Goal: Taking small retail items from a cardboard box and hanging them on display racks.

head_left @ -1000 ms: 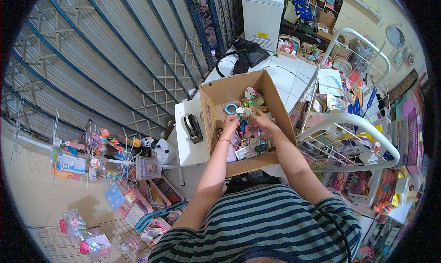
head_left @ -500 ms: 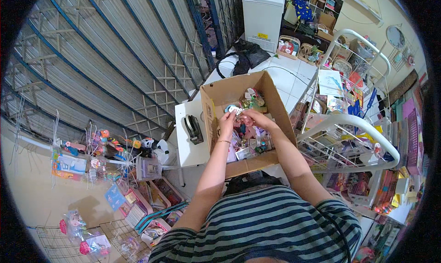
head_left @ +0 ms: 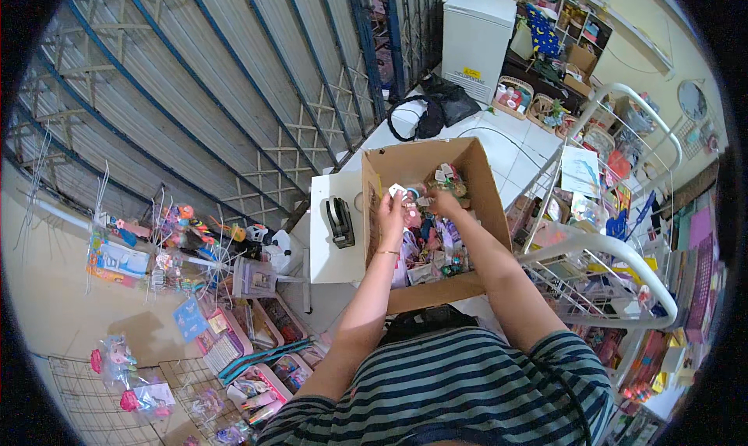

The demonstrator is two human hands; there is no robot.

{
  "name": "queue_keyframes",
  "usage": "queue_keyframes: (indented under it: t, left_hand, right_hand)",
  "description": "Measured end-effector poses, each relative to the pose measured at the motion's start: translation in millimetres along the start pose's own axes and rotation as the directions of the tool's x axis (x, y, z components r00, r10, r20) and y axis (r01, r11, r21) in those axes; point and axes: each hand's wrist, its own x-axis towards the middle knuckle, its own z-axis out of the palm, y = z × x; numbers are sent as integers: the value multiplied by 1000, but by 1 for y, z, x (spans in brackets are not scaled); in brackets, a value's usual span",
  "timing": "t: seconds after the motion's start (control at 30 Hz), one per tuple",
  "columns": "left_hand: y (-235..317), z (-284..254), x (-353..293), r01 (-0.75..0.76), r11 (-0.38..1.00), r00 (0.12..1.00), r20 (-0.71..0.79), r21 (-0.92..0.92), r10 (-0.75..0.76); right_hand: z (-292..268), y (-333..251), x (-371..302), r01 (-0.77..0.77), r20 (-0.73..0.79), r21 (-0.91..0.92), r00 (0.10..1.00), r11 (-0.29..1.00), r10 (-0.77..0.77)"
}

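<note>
An open cardboard box [head_left: 405, 298] stands in front of me, filled with small colourful trinkets [head_left: 436, 247] and little packages. Over its left half, my left hand [head_left: 391, 215] pinches a small white card [head_left: 397, 190]. My right hand [head_left: 446, 204] is a short way to the right, above the contents, its fingers closed on something too small to name. A small clear item with a blue edge [head_left: 416, 190] shows between the hands. Beyond the right hand, a cluster of packaged trinkets [head_left: 449, 179] lies near the box's far wall.
Left of the box, a black tape dispenser [head_left: 340, 222] rests on a white surface [head_left: 323, 263]. A white wire rack [head_left: 596, 247] crowds the right side. Hanging toys [head_left: 183, 232] and pink trays [head_left: 269, 384] are at the left. A white freezer [head_left: 477, 41] stands at the back.
My hands have moved apart, the right one shifting right while the left keeps the white card. The whole view has swung, so the box appears slightly lower and further right.
</note>
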Motion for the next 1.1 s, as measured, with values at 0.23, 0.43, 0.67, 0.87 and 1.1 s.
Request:
queue_keyframes:
  t: [0.23, 0.43, 0.67, 0.87, 1.1]
  left_hand:
    - [-6, -9, 1, 21, 1000, 1000, -6, 13, -21]
    - [-7, -9, 0, 48, 999, 998, -35, 24, -47]
    - [-2, 0, -3, 46, 998, 999, 27, -31, -45]
    - [24, 15, -15, -73, 997, 997, -10, -5, 73]
    - [81, 15, -28, -60, 992, 998, -28, -107, 57]
  right_hand:
    - [55, -2, -2, -23, -243, -208, 970, 978, -29]
    - [33, -8, -3, -183, -375, -75, 916, 980, 143]
    - [-41, -51, -29, 56, -473, 458, 860, 887, 191]
    - [-87, -70, -51, 246, -518, 455, 855, 856, 30]
    - [-122, -144, -93, 393, -392, 861, 917, 324, -71]
